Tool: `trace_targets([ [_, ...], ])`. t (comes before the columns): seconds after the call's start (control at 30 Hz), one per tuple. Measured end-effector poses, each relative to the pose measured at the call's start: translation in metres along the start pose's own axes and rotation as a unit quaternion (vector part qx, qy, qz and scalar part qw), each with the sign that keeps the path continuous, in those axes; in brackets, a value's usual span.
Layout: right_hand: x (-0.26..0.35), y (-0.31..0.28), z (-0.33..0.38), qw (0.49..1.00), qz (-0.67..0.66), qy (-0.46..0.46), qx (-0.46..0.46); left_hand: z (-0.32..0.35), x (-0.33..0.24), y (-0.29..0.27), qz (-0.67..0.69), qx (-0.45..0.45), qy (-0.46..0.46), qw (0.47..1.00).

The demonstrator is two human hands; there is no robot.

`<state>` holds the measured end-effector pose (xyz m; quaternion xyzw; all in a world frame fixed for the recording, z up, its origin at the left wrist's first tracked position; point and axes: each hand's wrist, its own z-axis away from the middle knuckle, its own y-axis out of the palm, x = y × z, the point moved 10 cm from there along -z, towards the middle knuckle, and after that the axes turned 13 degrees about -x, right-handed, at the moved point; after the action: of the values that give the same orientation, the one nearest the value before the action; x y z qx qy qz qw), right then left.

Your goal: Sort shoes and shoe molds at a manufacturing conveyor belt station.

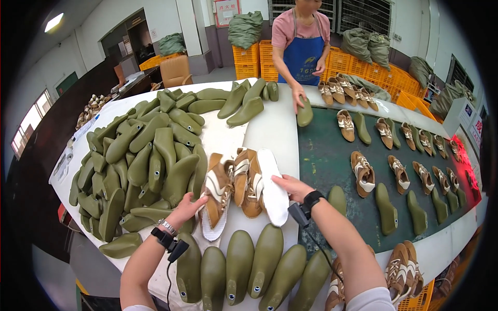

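My left hand (185, 210) grips the side of a brown sneaker (216, 191) with white stripes and laces; its white sole is turned partly toward me. My right hand (293, 188) is closed on the edge of a white sole (273, 193), which stands on its side facing right. The upper of that sneaker (253, 191) shows just left of the sole. Another brown sneaker (240, 175) is between the two held ones. Fingers behind the shoes are hidden. A row of green shoe lasts (239, 264) lies just below the held sneakers.
A big heap of green shoe lasts (150, 145) covers the table's left side. On the right, a dark green conveyor belt (332, 155) carries sneakers and lasts in rows. Across the table, a co-worker in a blue apron (302, 61) touches a last (304, 113). More sneakers (402, 269) stand at lower right.
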<state>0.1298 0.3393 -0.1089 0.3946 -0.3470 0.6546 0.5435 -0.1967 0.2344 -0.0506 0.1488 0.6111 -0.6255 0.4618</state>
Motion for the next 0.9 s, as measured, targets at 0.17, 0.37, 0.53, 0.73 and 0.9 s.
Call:
trace_targets([
  [0.17, 0.012, 0.046, 0.005, 0.990, -0.097, 0.042, 0.095, -0.054, -0.033, 0.049, 0.159, 0.070, -0.047, 0.984],
  [0.37, -0.001, 0.044, -0.007, 0.971, -0.212, 0.028, 0.102, -0.066, -0.086, 0.107, 0.261, 0.191, 0.000, 0.946],
  [0.53, 0.044, 0.005, 0.061, 0.979, -0.152, -0.074, 0.111, -0.011, -0.113, 0.107, 0.225, 0.163, 0.039, 0.960],
  [0.73, 0.127, -0.120, 0.227, 0.958, -0.059, -0.280, 0.008, 0.135, -0.261, 0.087, 0.332, 0.163, 0.292, 0.882],
  [0.9, 0.123, -0.211, 0.414, 0.922, 0.088, -0.354, -0.131, 0.282, -0.318, 0.110, 0.269, 0.244, 0.403, 0.840],
])
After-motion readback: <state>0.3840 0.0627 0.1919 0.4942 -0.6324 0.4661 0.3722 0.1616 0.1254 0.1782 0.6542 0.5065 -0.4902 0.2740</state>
